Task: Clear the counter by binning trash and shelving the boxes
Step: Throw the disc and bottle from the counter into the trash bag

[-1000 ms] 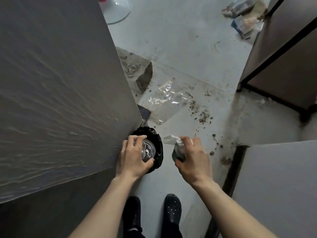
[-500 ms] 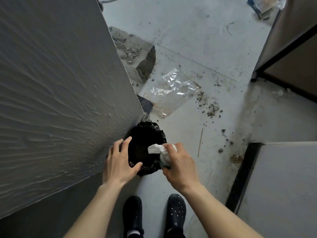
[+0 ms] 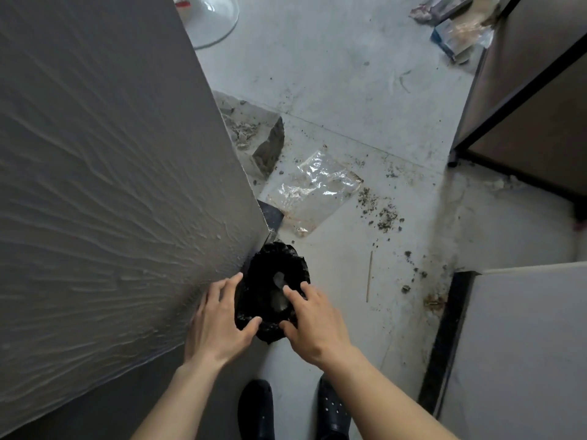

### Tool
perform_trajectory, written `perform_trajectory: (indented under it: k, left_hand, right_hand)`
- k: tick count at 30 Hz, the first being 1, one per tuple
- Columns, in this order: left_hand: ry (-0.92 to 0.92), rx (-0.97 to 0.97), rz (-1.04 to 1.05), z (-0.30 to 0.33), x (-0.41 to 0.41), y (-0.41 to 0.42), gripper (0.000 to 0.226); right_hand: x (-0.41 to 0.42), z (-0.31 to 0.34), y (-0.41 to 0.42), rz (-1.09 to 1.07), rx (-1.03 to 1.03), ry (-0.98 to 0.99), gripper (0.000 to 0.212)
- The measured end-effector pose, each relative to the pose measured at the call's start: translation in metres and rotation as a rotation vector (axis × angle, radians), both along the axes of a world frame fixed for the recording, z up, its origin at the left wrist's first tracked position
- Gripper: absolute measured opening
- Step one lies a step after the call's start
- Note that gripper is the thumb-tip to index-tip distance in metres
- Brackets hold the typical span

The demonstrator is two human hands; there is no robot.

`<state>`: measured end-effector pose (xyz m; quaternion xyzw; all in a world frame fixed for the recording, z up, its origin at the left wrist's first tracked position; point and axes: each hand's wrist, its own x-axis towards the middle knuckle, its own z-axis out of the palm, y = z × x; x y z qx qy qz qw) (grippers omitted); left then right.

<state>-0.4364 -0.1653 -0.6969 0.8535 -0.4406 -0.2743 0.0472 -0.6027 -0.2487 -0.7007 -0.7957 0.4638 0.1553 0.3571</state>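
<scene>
The person stands over a small bin (image 3: 274, 296) lined with a black bag, which sits on the floor (image 3: 349, 90) close against the corner of a grey wall (image 3: 111, 169). Both hands are empty and hang just above the bin's mouth. The left hand (image 3: 219, 322) is at the left side of the rim, its fingers spread apart, thumb pointing toward the bag; I cannot tell if it touches the plastic. The right hand (image 3: 313, 322) is at the right side, fingers loosely apart and holding nothing, with the fingertips over the opening. It looks as if the hands stay on both sides so that whatever is dropped goes in the middle and the light bin does not tip.

Inside the dark bag a pale crumpled piece of trash (image 3: 279, 293) lies, so this part of the binning seems done.

On the floor beyond the bin there is a clear plastic sheet (image 3: 313, 192), some dirt crumbs, and a thin stick (image 3: 369, 276). The person's black shoes (image 3: 332, 411) point toward the bin. No counter and no boxes are in view, so the shelving probably waits elsewhere.
</scene>
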Motion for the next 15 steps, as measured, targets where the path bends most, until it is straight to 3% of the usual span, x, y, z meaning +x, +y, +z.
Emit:
perform_trajectory:
  k: [15]
  left_hand:
    - [-0.094, -0.191, -0.271, 0.270, -0.067, -0.037, 0.096]
  right_hand:
    - [-0.066, 0.280, -0.032, -0.039, -0.237, 0.019, 0.062]
